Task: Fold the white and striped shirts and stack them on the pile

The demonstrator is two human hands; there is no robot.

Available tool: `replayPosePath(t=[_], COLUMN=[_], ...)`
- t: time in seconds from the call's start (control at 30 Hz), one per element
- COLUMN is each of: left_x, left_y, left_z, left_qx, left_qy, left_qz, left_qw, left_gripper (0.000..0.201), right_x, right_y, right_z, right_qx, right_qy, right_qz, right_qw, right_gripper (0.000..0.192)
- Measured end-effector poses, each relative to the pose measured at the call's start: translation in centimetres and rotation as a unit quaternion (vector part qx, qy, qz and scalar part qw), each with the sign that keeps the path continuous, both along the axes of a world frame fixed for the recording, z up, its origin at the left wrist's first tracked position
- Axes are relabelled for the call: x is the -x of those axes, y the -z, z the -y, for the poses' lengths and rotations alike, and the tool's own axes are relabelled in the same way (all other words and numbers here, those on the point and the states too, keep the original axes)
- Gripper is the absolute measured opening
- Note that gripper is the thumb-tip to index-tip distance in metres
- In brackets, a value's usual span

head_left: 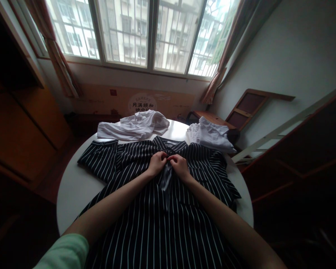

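Note:
A black shirt with white stripes (154, 231) lies spread front side up, its collar toward the window and its lower part reaching the near edge of the view. Just below the collar, my left hand (157, 163) pinches the front edge of the shirt. My right hand (179, 166) pinches the other side, its fingertips almost meeting the left ones. Beneath the hands the front gapes in a narrow slit where greyish inner cloth shows. Whether a button sits between the fingertips is too small to see.
The shirt rests on a round white table (68, 190). At its far side lie a loose white garment (134, 125) and, to the right, a folded white garment (210, 134). A wooden chair (249, 106) stands beyond on the right, and a wooden cabinet (42, 130) on the left.

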State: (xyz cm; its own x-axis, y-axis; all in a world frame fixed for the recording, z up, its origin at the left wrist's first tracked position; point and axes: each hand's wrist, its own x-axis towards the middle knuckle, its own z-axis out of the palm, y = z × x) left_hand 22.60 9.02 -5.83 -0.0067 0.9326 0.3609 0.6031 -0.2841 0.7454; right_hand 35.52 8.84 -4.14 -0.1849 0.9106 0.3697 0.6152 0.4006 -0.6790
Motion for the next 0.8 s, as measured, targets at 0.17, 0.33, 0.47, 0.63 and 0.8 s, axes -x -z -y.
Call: replayPosePath(t=[0.17, 0.33, 0.47, 0.63, 0.8], left_x=[0.03, 0.04, 0.00, -0.01, 0.06], left_y=[0.03, -0.11, -0.30, -0.44, -0.24], left_z=[0.03, 0.11, 0.16, 0.25, 0.19], left_qx=[-0.001, -0.001, 0.003, 0.010, 0.003], left_qy=[-0.001, 0.000, 0.000, 0.000, 0.003], left_qz=[-0.003, -0.002, -0.002, -0.005, -0.001], left_qw=[1.000, 1.000, 1.000, 1.000, 1.000], left_gripper=[0.015, 0.015, 0.016, 0.016, 0.017], right_x=[0.05, 0.09, 0.05, 0.04, 0.11], right_y=[-0.06, -0.11, -0.02, -0.10, -0.22], right_z=[0.12, 0.08, 0.04, 0.13, 0.21], right_qx=[0.002, 0.003, -0.006, -0.005, -0.001], right_qy=[0.001, 0.001, -0.001, -0.001, 0.000], right_qz=[0.004, 0.013, 0.014, 0.018, 0.018], right_qw=[1.000, 1.000, 1.000, 1.000, 1.000], right_gripper=[0.022, 0.022, 0.022, 0.022, 0.022])
